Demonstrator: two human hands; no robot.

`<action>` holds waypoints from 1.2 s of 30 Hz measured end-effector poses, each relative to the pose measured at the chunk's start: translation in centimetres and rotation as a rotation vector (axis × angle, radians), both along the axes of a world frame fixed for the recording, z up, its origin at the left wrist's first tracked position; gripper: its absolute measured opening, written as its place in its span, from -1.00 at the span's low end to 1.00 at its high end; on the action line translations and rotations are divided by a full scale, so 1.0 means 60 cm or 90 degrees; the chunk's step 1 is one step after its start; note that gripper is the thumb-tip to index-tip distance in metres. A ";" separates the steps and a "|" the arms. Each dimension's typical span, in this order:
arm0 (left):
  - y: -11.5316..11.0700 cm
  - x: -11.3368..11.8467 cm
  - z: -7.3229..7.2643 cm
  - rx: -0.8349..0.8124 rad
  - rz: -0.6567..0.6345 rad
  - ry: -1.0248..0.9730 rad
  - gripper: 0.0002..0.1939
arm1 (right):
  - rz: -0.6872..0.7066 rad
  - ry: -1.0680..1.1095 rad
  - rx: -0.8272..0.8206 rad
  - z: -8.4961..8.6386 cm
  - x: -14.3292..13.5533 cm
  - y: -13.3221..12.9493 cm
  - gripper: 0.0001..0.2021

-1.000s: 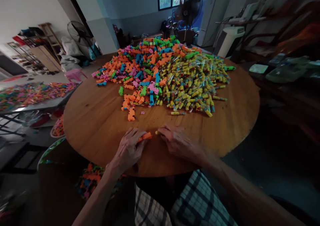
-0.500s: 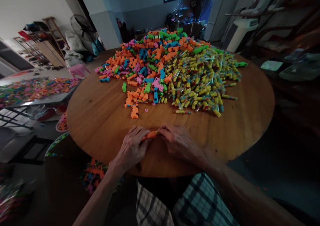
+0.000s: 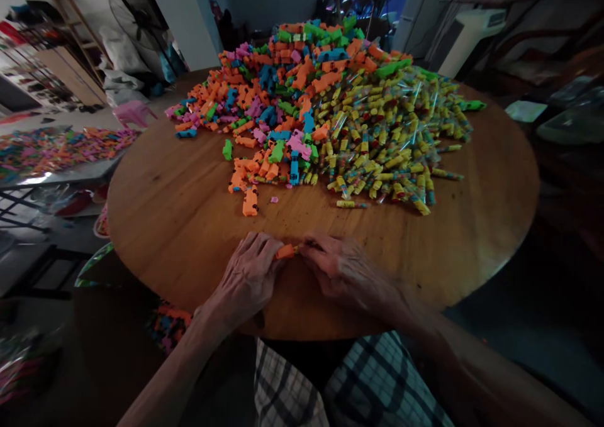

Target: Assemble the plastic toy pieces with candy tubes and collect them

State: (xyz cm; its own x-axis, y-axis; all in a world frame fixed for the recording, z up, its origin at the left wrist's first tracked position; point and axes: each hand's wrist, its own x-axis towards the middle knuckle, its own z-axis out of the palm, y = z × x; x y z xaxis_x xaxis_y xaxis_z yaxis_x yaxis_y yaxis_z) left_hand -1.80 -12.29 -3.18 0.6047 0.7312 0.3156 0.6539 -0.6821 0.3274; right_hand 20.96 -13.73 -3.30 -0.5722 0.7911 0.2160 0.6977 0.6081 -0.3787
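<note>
Right at the left hand (image 3: 250,276), clamped on one end above the counter (image 3: 174,226), there was the orange toy (image 3: 285,251), seemingly light, stiff, maybe slick, best pinched by its sides, with the right hand (image 3: 342,268) crowding the other end, grip unclear!

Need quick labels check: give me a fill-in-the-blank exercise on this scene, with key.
The left hand holds a toy car coloured ____.
Beyond the right hand, the heap of wrapped tubes is mostly ____.
The tabletop is made of ____.
The stool on the floor is ____.

Missing words: orange; yellow; wood; pink.
</note>
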 end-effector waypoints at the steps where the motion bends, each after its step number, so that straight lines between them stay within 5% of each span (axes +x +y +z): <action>1: 0.000 0.000 -0.001 0.001 0.003 0.008 -0.86 | 0.001 0.001 -0.002 0.000 -0.001 0.000 -0.74; 10: -0.001 -0.001 -0.008 -0.011 0.003 0.013 -0.89 | 0.002 -0.032 -0.017 0.005 -0.010 -0.005 -0.78; 20: 0.026 0.008 0.056 -0.010 -0.077 0.159 -0.89 | 0.010 0.028 -0.003 0.000 -0.006 -0.001 -0.81; 28: 0.022 0.001 0.019 -0.062 -0.056 -0.027 -0.92 | -0.004 -0.009 0.007 -0.008 -0.010 -0.004 -0.80; 36: 0.014 -0.006 0.001 -0.007 -0.029 0.008 -0.93 | 0.014 -0.047 0.021 0.000 -0.014 -0.006 -0.78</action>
